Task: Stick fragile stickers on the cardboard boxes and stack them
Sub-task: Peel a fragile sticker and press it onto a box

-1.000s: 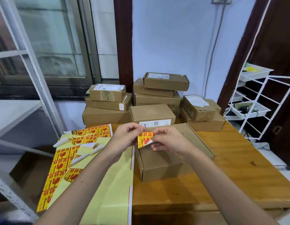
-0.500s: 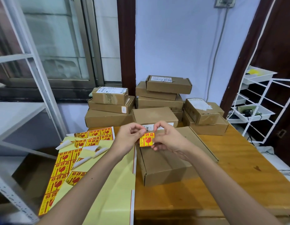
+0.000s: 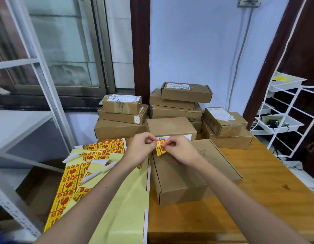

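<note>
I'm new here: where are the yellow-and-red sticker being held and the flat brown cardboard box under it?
yellow-and-red sticker (image 3: 160, 150): head view, printed face.
flat brown cardboard box (image 3: 184, 175): head view, top panel.

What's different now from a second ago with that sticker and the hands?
Both hands, left hand and right hand, still pinch the sticker above the near box, but it now hangs curled down from its top edge instead of being held flat. The grip has not been let go. The sticker sheet and the stacked boxes stayed put.
</note>
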